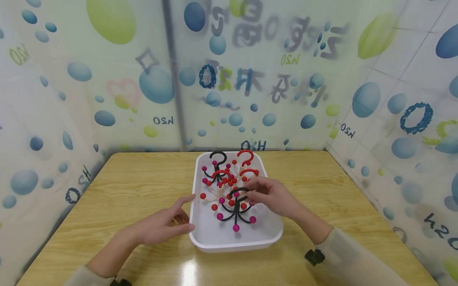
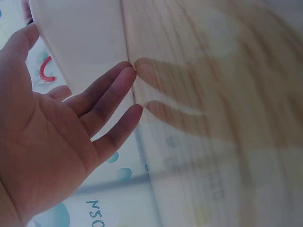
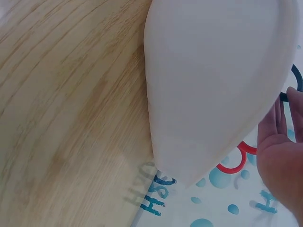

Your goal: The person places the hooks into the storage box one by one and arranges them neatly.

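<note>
A white plastic tray (image 1: pixel 207 234) on the wooden table holds several small hangers, each with a curved top hook and ball-tipped arms. At its front is a black hanger (image 1: pixel 236 208) with magenta balls. My right hand (image 1: pixel 270 195) pinches this hanger's top hook between thumb and fingers; in the right wrist view the black hook (image 3: pixel 297 75) shows at the fingertips. On the tray's left side, my left hand (image 1: pixel 159 225) rests its thumb and fingertips at the rim, fingers spread. The left wrist view shows that palm (image 2: pixel 47 137) with nothing in it.
Behind the pinched hanger lie another black hanger (image 1: pixel 216 168) and several cream ones with red hooks (image 1: pixel 247 155) and red balls, crowded together. Wooden tabletop (image 1: pixel 143 178) extends on both sides of the tray. A wall covering (image 1: pixel 257 111) printed with bubbles stands behind the table.
</note>
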